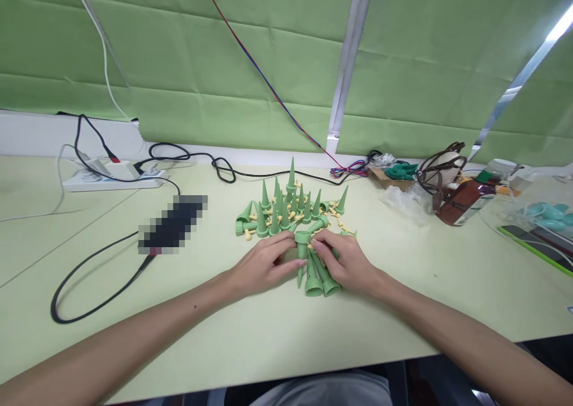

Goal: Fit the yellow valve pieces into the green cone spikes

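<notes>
My left hand (271, 263) is closed around a green plastic watering spike (303, 254), held cap end up and point down. Close beside its collar is my right hand (347, 260), its thumb and fingers pinched together. What the pinch holds, if anything, is hidden. Under and beside the right hand, two more green spikes (314, 283) lie with their wide open ends toward me. Beyond both hands is a cluster of green spikes (280, 209), many standing point up and others on their sides. Small yellow plastic pieces (248, 234) are scattered among them.
At left lie a blurred dark device (172, 225) with a looping black cable and a white power strip (116, 176). A brown bottle (465, 202), a clear plastic bag (405, 204) and a cardboard box (391, 179) stand at right. Green sheeting (268, 65) covers the back wall.
</notes>
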Action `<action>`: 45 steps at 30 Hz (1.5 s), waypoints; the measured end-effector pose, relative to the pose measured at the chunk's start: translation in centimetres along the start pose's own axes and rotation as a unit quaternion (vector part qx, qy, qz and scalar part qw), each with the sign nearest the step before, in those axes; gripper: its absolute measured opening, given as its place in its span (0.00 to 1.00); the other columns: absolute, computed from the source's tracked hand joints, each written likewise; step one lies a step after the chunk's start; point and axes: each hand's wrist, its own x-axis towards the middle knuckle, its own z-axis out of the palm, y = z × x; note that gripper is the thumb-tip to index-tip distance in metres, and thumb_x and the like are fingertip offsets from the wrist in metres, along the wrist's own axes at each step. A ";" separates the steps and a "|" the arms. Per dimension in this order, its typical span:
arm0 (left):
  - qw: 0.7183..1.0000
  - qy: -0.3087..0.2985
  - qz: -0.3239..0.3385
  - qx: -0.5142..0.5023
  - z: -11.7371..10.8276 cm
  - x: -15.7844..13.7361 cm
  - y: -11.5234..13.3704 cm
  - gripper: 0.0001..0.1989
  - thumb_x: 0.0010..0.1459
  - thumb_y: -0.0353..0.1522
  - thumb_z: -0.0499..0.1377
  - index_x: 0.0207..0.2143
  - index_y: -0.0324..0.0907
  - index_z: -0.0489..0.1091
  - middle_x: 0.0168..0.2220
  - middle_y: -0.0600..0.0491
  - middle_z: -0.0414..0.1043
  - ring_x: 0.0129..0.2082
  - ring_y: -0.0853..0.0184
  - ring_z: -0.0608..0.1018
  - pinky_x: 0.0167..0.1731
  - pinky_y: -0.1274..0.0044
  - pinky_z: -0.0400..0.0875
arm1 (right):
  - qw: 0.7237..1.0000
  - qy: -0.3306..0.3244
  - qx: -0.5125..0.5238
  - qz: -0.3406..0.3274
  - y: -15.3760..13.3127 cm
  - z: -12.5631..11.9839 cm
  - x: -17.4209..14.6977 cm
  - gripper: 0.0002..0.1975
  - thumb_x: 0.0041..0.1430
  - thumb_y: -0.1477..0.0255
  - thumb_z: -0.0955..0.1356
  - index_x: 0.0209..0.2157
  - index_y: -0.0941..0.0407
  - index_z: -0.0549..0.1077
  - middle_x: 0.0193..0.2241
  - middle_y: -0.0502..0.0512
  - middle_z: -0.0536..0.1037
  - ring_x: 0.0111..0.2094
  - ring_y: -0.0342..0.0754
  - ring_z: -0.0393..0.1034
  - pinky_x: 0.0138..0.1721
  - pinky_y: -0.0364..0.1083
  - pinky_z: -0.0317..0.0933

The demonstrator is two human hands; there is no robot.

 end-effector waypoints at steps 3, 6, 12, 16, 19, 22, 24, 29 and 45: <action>1.000 0.007 0.008 0.000 0.1 0.0 -0.1 0.15 0.67 0.38 0.55 0.29 0.40 0.63 0.32 0.53 0.64 0.27 0.71 0.65 0.26 0.78 0.57 | 1.000 0.002 0.005 -0.003 -0.1 0.0 0.0 0.09 0.70 0.73 0.60 0.34 0.55 0.67 0.22 0.46 0.63 0.22 0.42 0.56 0.26 0.42 0.52; 1.000 0.018 0.020 -0.001 0.1 -0.1 -0.1 0.14 0.67 0.38 0.56 0.30 0.40 0.63 0.32 0.53 0.64 0.27 0.71 0.64 0.25 0.79 0.57 | 1.000 0.009 0.011 -0.008 -0.1 0.0 0.0 0.09 0.70 0.74 0.60 0.34 0.55 0.67 0.21 0.46 0.62 0.22 0.42 0.56 0.26 0.42 0.52; 0.998 0.042 0.052 0.004 0.2 -0.3 -0.2 0.11 0.66 0.36 0.57 0.33 0.39 0.65 0.33 0.52 0.65 0.26 0.72 0.65 0.25 0.79 0.58 | 1.000 0.010 0.023 -0.012 -0.1 0.1 -0.1 0.09 0.70 0.73 0.60 0.34 0.55 0.66 0.21 0.45 0.62 0.22 0.41 0.55 0.25 0.42 0.51; 0.996 0.057 0.066 0.007 0.3 -0.2 -0.2 0.09 0.66 0.35 0.58 0.34 0.39 0.66 0.34 0.52 0.66 0.25 0.73 0.64 0.24 0.80 0.58 | 0.999 0.007 0.032 -0.007 0.0 0.2 0.0 0.09 0.71 0.73 0.59 0.34 0.55 0.65 0.21 0.45 0.61 0.21 0.41 0.53 0.25 0.42 0.50; 0.994 0.069 0.079 0.009 0.4 -0.2 -0.2 0.08 0.65 0.34 0.59 0.35 0.39 0.66 0.35 0.52 0.66 0.24 0.74 0.63 0.24 0.80 0.59 | 0.999 0.005 0.034 -0.005 0.0 0.1 0.0 0.09 0.71 0.73 0.59 0.34 0.55 0.65 0.21 0.45 0.61 0.21 0.41 0.52 0.25 0.42 0.50; 0.992 0.082 0.098 0.018 0.4 -0.2 -0.3 0.08 0.65 0.34 0.59 0.36 0.38 0.66 0.35 0.51 0.67 0.24 0.74 0.63 0.23 0.80 0.59 | 0.999 -0.001 0.039 -0.007 -0.1 0.0 0.0 0.09 0.71 0.73 0.59 0.34 0.55 0.65 0.21 0.45 0.61 0.21 0.41 0.53 0.25 0.42 0.51; 0.990 0.089 0.111 0.020 0.4 -0.3 -0.4 0.07 0.65 0.34 0.60 0.37 0.38 0.67 0.36 0.51 0.68 0.24 0.74 0.63 0.23 0.80 0.60 | 0.999 -0.005 0.045 -0.012 -0.1 -0.1 0.0 0.09 0.71 0.74 0.59 0.34 0.55 0.65 0.20 0.44 0.61 0.20 0.41 0.53 0.25 0.42 0.51; 0.987 0.096 0.126 0.017 0.5 -0.3 -0.3 0.06 0.64 0.31 0.60 0.42 0.38 0.68 0.41 0.48 0.71 0.25 0.74 0.67 0.24 0.81 0.63 | 0.998 -0.011 0.060 -0.024 -0.2 -0.2 0.0 0.10 0.71 0.74 0.59 0.33 0.54 0.64 0.20 0.44 0.62 0.20 0.41 0.54 0.24 0.41 0.51; 0.983 0.083 0.161 0.041 0.7 -0.5 -0.8 0.11 0.62 0.23 0.55 0.47 0.40 0.69 0.44 0.44 0.73 0.38 0.66 0.78 0.33 0.78 0.73 | 0.998 -0.042 0.038 -0.026 -0.1 -0.1 0.0 0.11 0.71 0.74 0.60 0.32 0.55 0.65 0.22 0.45 0.62 0.23 0.41 0.55 0.27 0.41 0.53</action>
